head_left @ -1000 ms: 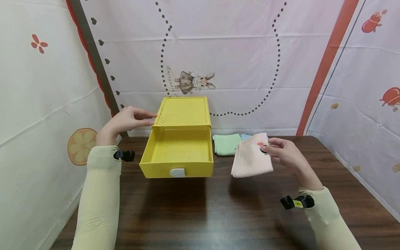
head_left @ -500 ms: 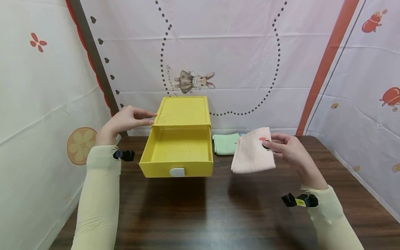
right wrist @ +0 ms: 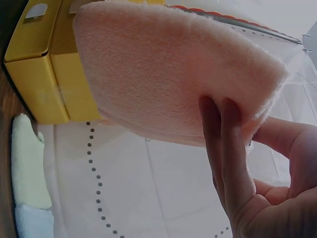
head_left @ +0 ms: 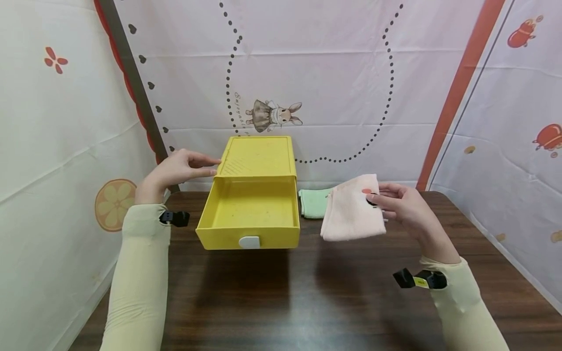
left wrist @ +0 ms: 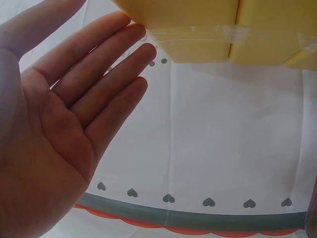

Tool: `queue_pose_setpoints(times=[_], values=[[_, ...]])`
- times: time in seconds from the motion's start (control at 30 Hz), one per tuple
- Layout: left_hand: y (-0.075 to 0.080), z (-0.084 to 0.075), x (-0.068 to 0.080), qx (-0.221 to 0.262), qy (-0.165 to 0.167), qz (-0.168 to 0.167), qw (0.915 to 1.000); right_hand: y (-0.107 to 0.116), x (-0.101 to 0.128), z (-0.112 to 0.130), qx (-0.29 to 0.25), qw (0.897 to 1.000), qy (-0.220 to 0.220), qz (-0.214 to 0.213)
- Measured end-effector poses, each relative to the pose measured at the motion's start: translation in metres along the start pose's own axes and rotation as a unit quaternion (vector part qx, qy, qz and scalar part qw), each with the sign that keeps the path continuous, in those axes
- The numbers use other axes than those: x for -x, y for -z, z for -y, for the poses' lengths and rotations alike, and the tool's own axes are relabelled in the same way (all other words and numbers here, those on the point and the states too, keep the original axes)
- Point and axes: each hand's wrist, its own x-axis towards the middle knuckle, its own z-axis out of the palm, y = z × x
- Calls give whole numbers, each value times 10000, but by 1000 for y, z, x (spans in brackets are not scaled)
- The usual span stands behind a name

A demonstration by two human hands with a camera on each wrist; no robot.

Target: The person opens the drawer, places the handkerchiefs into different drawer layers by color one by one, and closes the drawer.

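Observation:
A folded pink towel (head_left: 351, 214) with a small printed pattern hangs from my right hand (head_left: 409, 212). Thumb on one face and fingers on the other, that hand pinches the towel's right edge, above the table to the right of the yellow drawer unit (head_left: 259, 156). Its upper drawer (head_left: 226, 239), with a white handle (head_left: 249, 242), is pulled out and nothing lies inside. At the unit's left side, my left hand (head_left: 175, 170) rests its fingertips on the upper edge. The left wrist view shows those fingers (left wrist: 106, 82) stretched out straight.
A folded green towel (head_left: 312, 203) lies at the back of the dark wooden table (head_left: 246, 302), partly behind the pink one. Beside it, a light blue towel (right wrist: 33, 222) shows in the right wrist view. Printed cloth (head_left: 342, 87) walls in the back and sides.
My right hand has lifted the pink towel a little and moved it slightly left, so it covers more of the green towel in the head view. The left hand and drawer stay put.

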Motion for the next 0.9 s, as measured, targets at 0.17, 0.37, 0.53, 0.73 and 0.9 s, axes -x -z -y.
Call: queue_pose_setpoints(times=[0.17, 0.37, 0.53, 0.73, 0.9], values=[[0, 0, 0, -28, -1, -26, 10000, 0, 0, 5, -332, 9994, -20, 45], [0, 1, -1, -45, 41, -5, 10000, -1, -1, 12, -432, 9990, -89, 38], [-1, 2, -1, -54, 32, -38, 10000, -2, -2, 21, -191, 9997, -127, 35], [0, 1, -1, -21, 21, -11, 10000, -4, -4, 32, -178, 9998, 4, 85], [0, 0, -1, 51, 27, 24, 10000, -6, -8, 39, -409, 9990, 125, 157]])
